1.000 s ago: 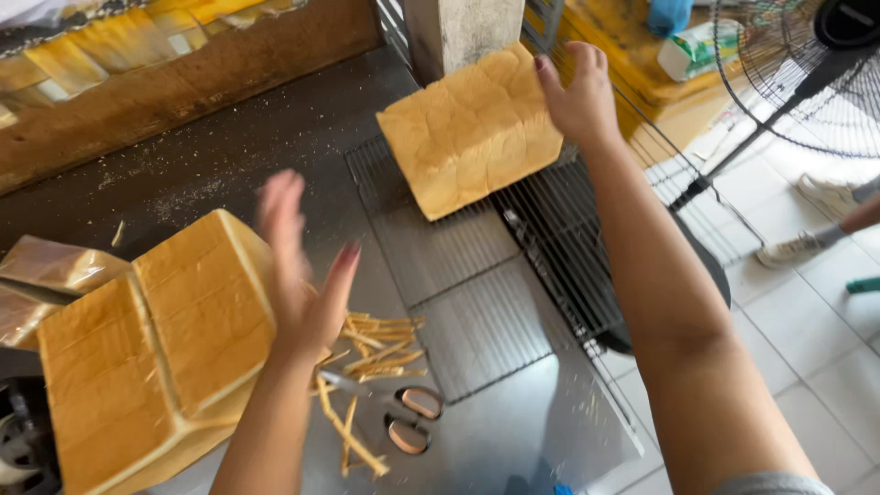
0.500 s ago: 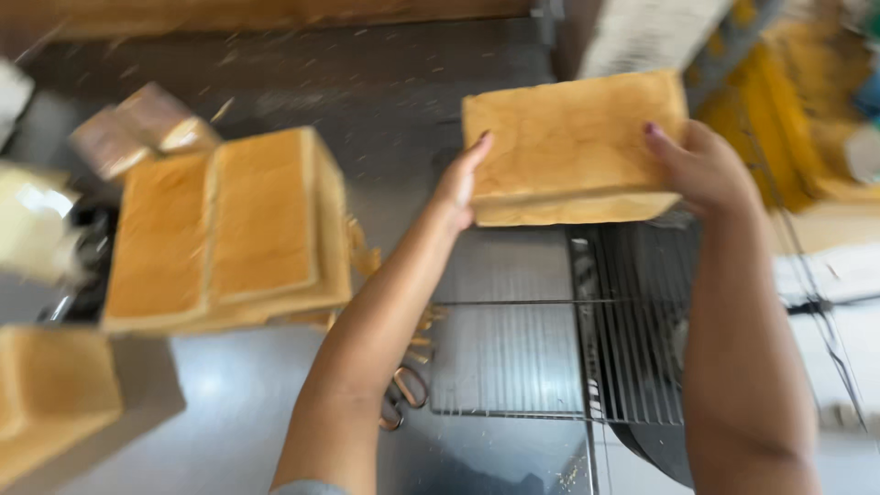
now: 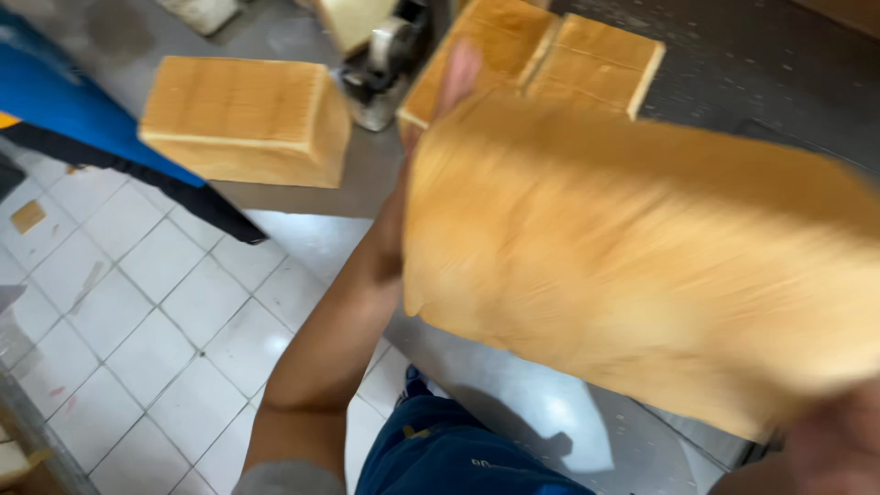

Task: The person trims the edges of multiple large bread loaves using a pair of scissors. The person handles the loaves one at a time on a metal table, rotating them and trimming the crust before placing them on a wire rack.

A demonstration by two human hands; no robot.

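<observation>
White tiled floor (image 3: 156, 312) far left. Single loaf (image 3: 246, 117) sits on the grey table (image 3: 367, 183) near its edge, a metal machine (image 3: 390, 69) just beside it. Further back on the table, a pair of loaves (image 3: 559, 60) side by side. Left hand (image 3: 417, 170) pressed flat against the left end of the big loaf (image 3: 642, 266), fingers up. The big loaf is held in the air over the table edge, blurred. Right hand (image 3: 839, 445) at its lower right corner; grip hidden there, cannot tell.
</observation>
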